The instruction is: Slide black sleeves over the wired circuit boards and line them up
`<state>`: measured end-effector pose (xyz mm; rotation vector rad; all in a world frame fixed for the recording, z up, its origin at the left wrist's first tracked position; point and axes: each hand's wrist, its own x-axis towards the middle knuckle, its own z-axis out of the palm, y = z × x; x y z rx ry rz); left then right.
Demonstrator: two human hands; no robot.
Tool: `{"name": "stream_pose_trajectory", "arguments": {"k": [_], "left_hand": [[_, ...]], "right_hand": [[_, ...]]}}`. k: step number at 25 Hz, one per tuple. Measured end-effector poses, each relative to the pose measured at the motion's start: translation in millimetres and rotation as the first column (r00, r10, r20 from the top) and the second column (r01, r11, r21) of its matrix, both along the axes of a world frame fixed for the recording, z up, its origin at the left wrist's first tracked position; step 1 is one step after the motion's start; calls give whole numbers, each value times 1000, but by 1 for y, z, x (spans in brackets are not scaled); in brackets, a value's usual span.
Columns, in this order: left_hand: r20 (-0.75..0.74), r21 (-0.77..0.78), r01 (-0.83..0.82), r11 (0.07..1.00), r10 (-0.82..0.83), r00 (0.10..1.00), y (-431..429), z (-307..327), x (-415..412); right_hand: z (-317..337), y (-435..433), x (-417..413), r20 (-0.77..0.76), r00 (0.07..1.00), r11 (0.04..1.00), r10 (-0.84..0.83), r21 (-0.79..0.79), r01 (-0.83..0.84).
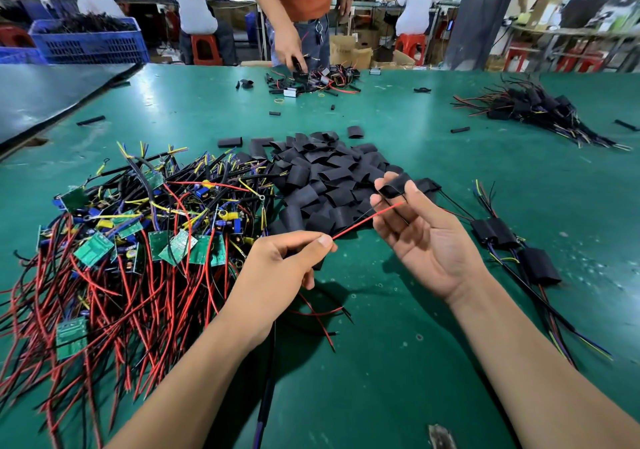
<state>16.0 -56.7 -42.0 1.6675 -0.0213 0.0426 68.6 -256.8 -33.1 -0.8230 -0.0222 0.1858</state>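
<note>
Left hand pinches thin red wire; right hand pinches flat black sleeve threaded on that wire.

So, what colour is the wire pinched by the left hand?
Red; the wire shows best in head view.

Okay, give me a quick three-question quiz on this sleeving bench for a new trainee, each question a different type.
1. True or false: the left hand pinches a thin red wire.
2. Multiple choice: the loose pile of flat black sleeves lies A) in the blue crate, B) on the green table mat, between the heap of bare green circuit boards with wires and the finished sleeved boards, C) in the person's lap.
3. Fill in: the right hand holds a black ____ at its fingertips.
Key: 1 true; 2 B; 3 sleeve.
</note>
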Motion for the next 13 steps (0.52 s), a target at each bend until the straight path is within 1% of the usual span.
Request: {"name": "stream_pose_trajectory", "arguments": {"k": [5, 8, 13], "left_hand": [[-29, -17, -32, 999, 32, 999, 0, 1, 1], [-44, -25, -53, 998, 52, 998, 0, 1, 3], [-35, 19, -85, 996, 86, 996, 0, -2, 3]], "right_hand": [[-2, -2, -1, 28, 995, 995, 99, -6, -98], [-2, -3, 0, 27, 993, 993, 113, 12, -113], [0, -2, -3, 53, 992, 994, 111, -14, -110]]}}
